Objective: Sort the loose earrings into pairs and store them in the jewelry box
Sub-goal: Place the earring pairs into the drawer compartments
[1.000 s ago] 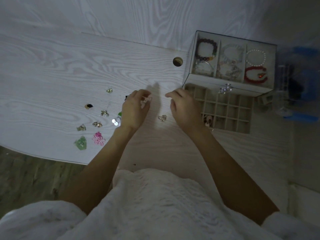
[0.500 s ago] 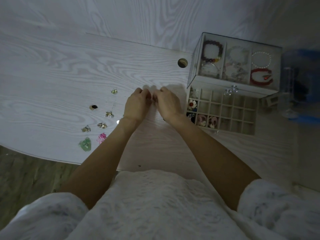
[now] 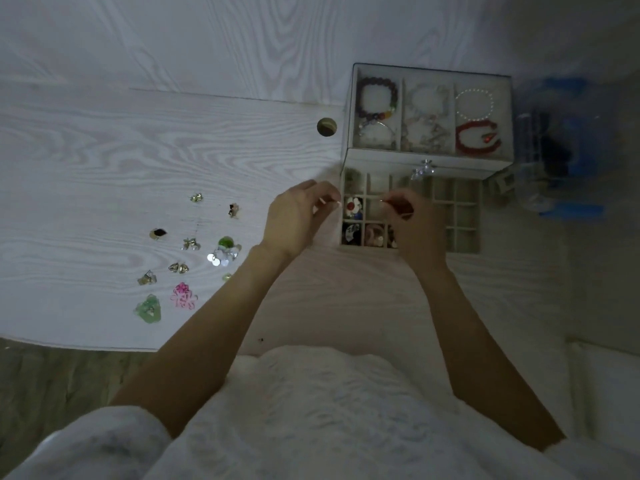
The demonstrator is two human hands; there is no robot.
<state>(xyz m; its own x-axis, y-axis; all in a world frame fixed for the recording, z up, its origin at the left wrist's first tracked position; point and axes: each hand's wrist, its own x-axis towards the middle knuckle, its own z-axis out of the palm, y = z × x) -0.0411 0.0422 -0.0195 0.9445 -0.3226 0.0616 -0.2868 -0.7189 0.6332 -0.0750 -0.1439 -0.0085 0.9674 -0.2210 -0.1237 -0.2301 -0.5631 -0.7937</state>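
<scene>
Head view: both hands are found shifted rightward from the table to the open drawer [image 3: 464, 216] of the jewelry box [image 3: 429, 161]. The left hand [image 3: 294, 220] is held at the drawer's left edge, fingers curled in a pinch; a small pale item seems to be held, too small to identify. The right hand [image 3: 412, 223] is curled over the middle compartments, something thin pinched at its fingertips. A second ago the hands were together over the table; a pair is judged to be going into a compartment. Left compartments are already filled; those at right are seen bare. Loose earrings [image 3: 187, 265] remain grouped well apart to the left on the table [image 3: 104, 150]. Open surface is left between them and the box; the table's near edge lies close below the earrings.
</scene>
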